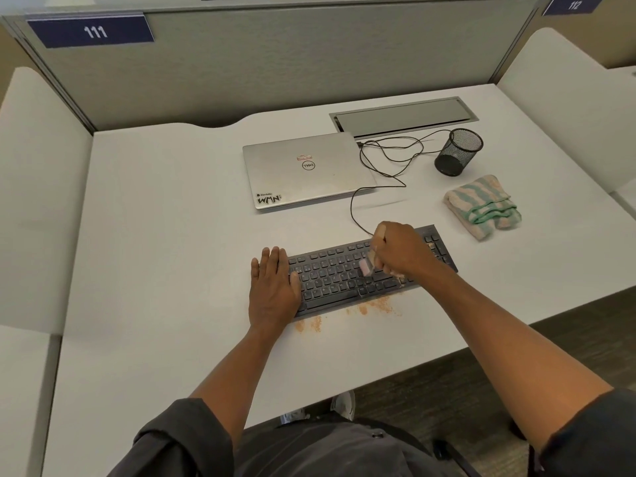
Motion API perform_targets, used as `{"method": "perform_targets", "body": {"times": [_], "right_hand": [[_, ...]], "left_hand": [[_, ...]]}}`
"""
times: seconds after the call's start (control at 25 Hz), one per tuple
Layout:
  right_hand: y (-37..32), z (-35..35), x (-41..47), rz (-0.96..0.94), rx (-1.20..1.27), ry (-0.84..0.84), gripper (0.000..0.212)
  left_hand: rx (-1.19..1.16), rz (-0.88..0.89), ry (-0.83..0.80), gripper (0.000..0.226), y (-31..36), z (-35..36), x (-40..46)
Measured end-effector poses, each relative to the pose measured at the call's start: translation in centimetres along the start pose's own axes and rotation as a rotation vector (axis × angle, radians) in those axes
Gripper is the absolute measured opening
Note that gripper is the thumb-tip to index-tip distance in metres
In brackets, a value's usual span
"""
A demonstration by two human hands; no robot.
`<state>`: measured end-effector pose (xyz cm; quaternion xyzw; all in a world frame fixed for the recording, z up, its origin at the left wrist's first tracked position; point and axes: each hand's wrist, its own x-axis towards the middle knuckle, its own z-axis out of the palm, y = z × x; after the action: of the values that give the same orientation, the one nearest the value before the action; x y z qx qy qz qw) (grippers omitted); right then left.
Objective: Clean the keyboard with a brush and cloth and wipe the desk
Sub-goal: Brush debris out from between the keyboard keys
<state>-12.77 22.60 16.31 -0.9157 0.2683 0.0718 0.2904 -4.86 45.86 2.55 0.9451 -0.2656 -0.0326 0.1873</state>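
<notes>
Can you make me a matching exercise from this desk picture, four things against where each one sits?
Things:
1. cloth
2. laptop
3. left hand
4. orange crumbs

Places:
A. flat on the keyboard's left end
B. on the desk along the keyboard's near edge
C. closed, behind the keyboard
D. folded, right of the keyboard, near the mesh cup

Pairs: 1-D, 2-C, 3-A, 4-B

One keyboard, laptop, cloth

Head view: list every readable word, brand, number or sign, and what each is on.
"111": blue plate on the partition, left.
"112": blue plate, top right.
"DELL", seen upside down: round logo on the closed laptop.
"Devfolio" and "WMN": sticker on the laptop's corner.
Red sticker and keyboard legends: too small to read.
</notes>
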Motion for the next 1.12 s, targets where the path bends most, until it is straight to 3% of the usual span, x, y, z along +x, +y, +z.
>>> {"method": "perform_targets", "body": {"times": [0.12,0.32,0.52,0.6,0.72,0.92,1.04,1.12], "right_hand": [[-0.2,0.3,-0.4,0.009,0.181,0.077,0.009],[0.5,0.6,-1.1,0.005,-0.015,-0.137,0.013],[1.2,0.2,-1.3,-0.001,0.198,0.076,0.019],[1.6,0.9,-1.4,-0.036,0.167,0.103,0.020],[1.7,1.1,-1.4,-0.029,0.015,0.073,0.019],[1.3,1.1,-1.6,-0.004,0.208,-0.035,0.018],[1.2,1.6,-1.4,-0.053,0.054,0.109,0.020],[0.8,1.7,-1.1,-0.070,0.091,0.182,0.018]], "left_hand": [[-0.003,0.003,0.011,0.076,0.0,-0.1,0.0],[-0.001,-0.003,0.008,0.077,0.0,0.1,0.0],[0.001,0.000,0.008,0.076,0.0,0.1,0.0],[-0.005,-0.002,0.006,0.076,0.0,0.1,0.0],[-0.009,0.004,0.016,0.076,0.1,0.0,0.0],[-0.018,0.004,0.013,0.076,0.0,0.1,0.0],[-0.017,0.003,0.015,0.077,-0.1,0.2,0.1],[-0.016,0.002,0.013,0.077,-0.1,0.2,0.1]]}}
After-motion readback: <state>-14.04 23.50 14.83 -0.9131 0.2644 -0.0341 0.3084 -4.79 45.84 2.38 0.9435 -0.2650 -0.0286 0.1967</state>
